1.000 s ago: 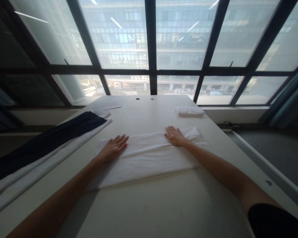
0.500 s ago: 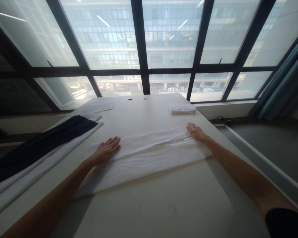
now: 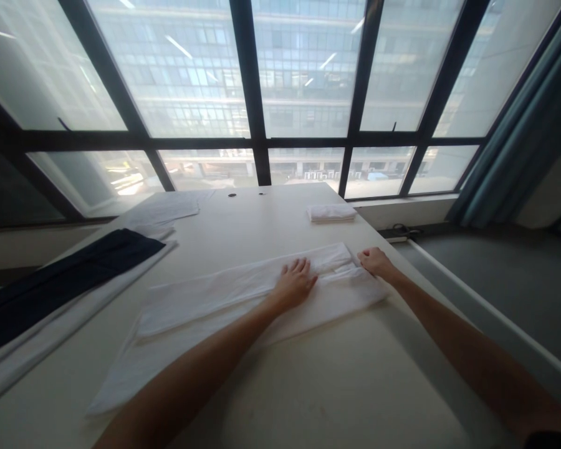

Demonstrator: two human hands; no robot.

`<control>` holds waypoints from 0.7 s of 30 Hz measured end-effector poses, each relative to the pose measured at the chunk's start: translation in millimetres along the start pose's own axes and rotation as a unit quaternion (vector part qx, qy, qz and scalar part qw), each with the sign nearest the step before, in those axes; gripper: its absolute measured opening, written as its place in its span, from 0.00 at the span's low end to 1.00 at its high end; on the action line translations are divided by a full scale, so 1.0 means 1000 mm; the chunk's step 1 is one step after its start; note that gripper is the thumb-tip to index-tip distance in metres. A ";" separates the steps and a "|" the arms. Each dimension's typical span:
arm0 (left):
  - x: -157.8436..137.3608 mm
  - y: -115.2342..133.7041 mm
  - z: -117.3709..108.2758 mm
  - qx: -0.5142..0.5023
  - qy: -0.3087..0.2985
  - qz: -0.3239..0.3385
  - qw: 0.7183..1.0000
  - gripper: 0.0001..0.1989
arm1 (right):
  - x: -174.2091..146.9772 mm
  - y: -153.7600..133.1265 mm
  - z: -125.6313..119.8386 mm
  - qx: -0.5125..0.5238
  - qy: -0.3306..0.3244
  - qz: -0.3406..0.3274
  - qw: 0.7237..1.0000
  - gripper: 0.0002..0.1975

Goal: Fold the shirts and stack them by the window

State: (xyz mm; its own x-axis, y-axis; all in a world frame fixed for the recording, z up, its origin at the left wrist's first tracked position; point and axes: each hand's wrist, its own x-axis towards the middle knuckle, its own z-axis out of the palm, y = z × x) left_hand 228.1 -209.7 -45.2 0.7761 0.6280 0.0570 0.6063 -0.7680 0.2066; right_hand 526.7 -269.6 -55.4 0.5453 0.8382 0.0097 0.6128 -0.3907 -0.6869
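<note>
White cloth: one long white cloth (image 3: 191, 299) lies slantwise across the middle of the white surface (image 3: 243, 231), a narrower upper layer running lengthwise over a wider lower one; its near-left end reaches toward the person.
Left hand: the left hand (image 3: 293, 287) rests palm down on the cloth, right of its middle, fingers straight and slightly spread.
Right hand: the right hand (image 3: 374, 262) is at the cloth's right end, fingers curled in; whether they pinch the hem or only touch it, I cannot tell.
Smoothing: the work in hand looks like flattening and straightening; a broad, even palm pressure should serve better than fingertips, which could drag the upper layer askew.
Right end: creases bunch between the hands, so a light outward pull at the corner, against the left palm as anchor, would probably ease them.
Layer edges: at the left end the two layers do not line up; squaring them would likely need separate attention.
Hands: two, one person's.
Folded bundle: one white folded bundle (image 3: 331, 214), near the far right corner.
Navy garment: one navy garment (image 3: 70, 274), at the left.
White fabric beneath it: white fabric (image 3: 81, 327) shows along its near side; pieces uncountable.
Pale sheet: apparently one pale sheet (image 3: 168, 209), far left, paper or cloth unclear.
Curtain: one blue curtain (image 3: 518, 125), right.
</note>
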 end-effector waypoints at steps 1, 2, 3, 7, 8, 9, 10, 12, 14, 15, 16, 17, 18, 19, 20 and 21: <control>0.001 0.000 0.005 0.006 0.007 0.001 1.000 0.29 | 0.000 -0.002 0.001 -0.003 -0.005 0.003 1.000 0.14; 0.001 -0.001 0.010 0.010 0.013 0.007 1.000 0.29 | 0.000 -0.004 0.001 -0.002 -0.014 0.007 1.000 0.14; -0.001 -0.003 0.012 0.011 0.019 0.015 1.000 0.28 | 0.000 -0.006 0.001 0.002 -0.026 0.012 1.000 0.14; -0.006 -0.011 0.015 -0.001 0.021 0.050 0.999 0.26 | -0.003 -0.015 -0.004 0.038 -0.095 0.024 0.994 0.14; -0.007 -0.011 0.015 -0.005 0.020 0.057 0.998 0.25 | -0.005 -0.017 -0.006 0.066 -0.128 0.023 0.989 0.15; -0.006 -0.012 0.015 -0.009 0.019 0.063 0.998 0.25 | -0.007 -0.018 -0.009 0.108 -0.170 0.023 0.979 0.14; -0.006 -0.012 0.015 -0.013 0.021 0.069 0.997 0.24 | -0.010 -0.020 -0.012 0.159 -0.219 0.023 0.962 0.14; -0.004 -0.011 0.015 -0.022 0.028 0.079 0.996 0.23 | -0.015 -0.023 -0.017 0.262 -0.311 0.027 0.913 0.15; -0.002 -0.011 0.016 -0.038 0.035 0.088 0.995 0.21 | -0.020 -0.027 -0.020 0.315 -0.353 0.026 0.880 0.20; -0.001 -0.011 0.017 -0.050 0.038 0.091 0.994 0.20 | -0.022 -0.029 -0.022 0.324 -0.358 0.021 0.875 0.21; 0.000 -0.011 0.018 -0.066 0.041 0.093 0.993 0.20 | -0.023 -0.032 -0.023 0.327 -0.357 0.015 0.875 0.22; 0.001 -0.011 0.018 -0.084 0.046 0.093 0.991 0.19 | -0.023 -0.036 -0.025 0.326 -0.353 0.010 0.877 0.23; 0.002 -0.011 0.019 -0.106 0.051 0.090 0.989 0.18 | -0.024 -0.041 -0.026 0.321 -0.347 0.004 0.881 0.23; 0.004 -0.011 0.019 -0.134 0.055 0.083 0.986 0.17 | -0.024 -0.048 -0.028 0.313 -0.343 -0.001 0.885 0.22; 0.006 -0.011 0.019 -0.170 0.059 0.070 0.981 0.16 | -0.023 -0.055 -0.030 0.306 -0.343 -0.006 0.888 0.21; 0.008 -0.012 0.017 -0.216 0.063 0.051 0.973 0.15 | -0.023 -0.064 -0.032 0.301 -0.350 -0.012 0.887 0.21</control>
State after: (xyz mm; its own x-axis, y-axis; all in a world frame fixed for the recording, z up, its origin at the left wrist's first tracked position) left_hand 230.2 -197.5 -64.2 0.7843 0.5829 0.2122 0.3767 -0.7194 0.5836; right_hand 493.1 -276.5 11.5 -0.0812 0.9567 -0.2796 0.0889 -0.2725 -0.9581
